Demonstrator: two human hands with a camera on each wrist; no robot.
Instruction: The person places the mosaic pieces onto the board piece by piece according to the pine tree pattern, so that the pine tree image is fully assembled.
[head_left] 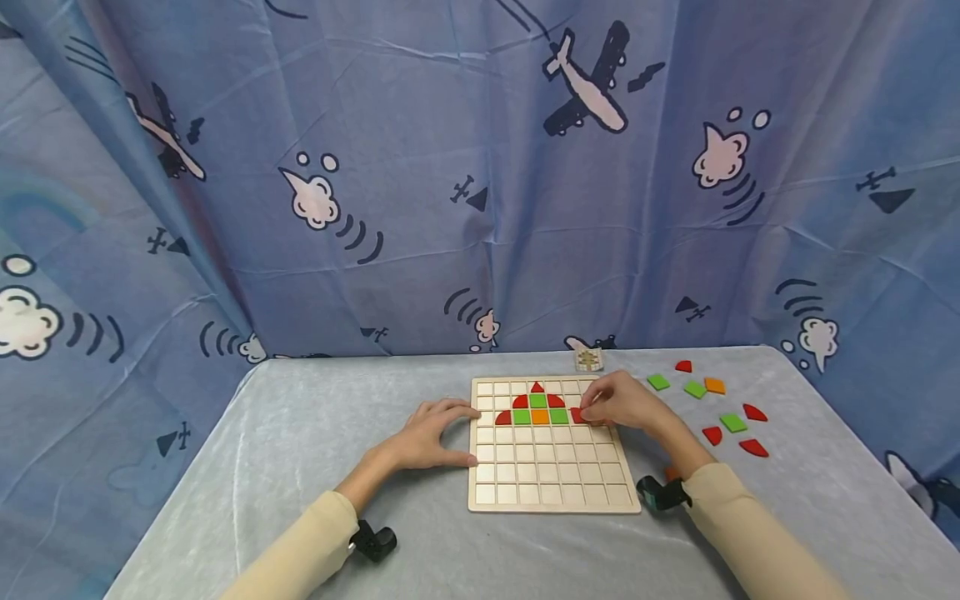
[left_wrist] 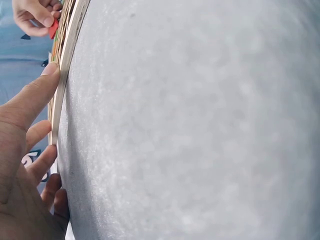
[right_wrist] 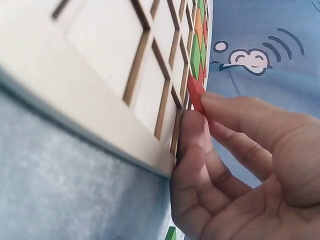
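A wooden grid board (head_left: 555, 497) lies on the table, with red, green and orange tiles set in a stepped shape in its upper rows. My right hand (head_left: 618, 400) pinches a red tile (right_wrist: 196, 95) between thumb and fingers, over the board's right side, just right of a green tile (head_left: 558, 416). My left hand (head_left: 431, 435) rests at the board's left edge, thumb and fingertips spread along the rim. In the left wrist view, its thumb (left_wrist: 37, 92) touches the board's edge (left_wrist: 62, 95).
Loose red, green and orange tiles lie right of the board, among them a green tile (head_left: 733, 422) and a red tile (head_left: 753, 448). A small patterned card (head_left: 588, 359) lies behind the board. A blue patterned curtain (head_left: 420, 167) hangs behind the grey-covered table (head_left: 300, 433).
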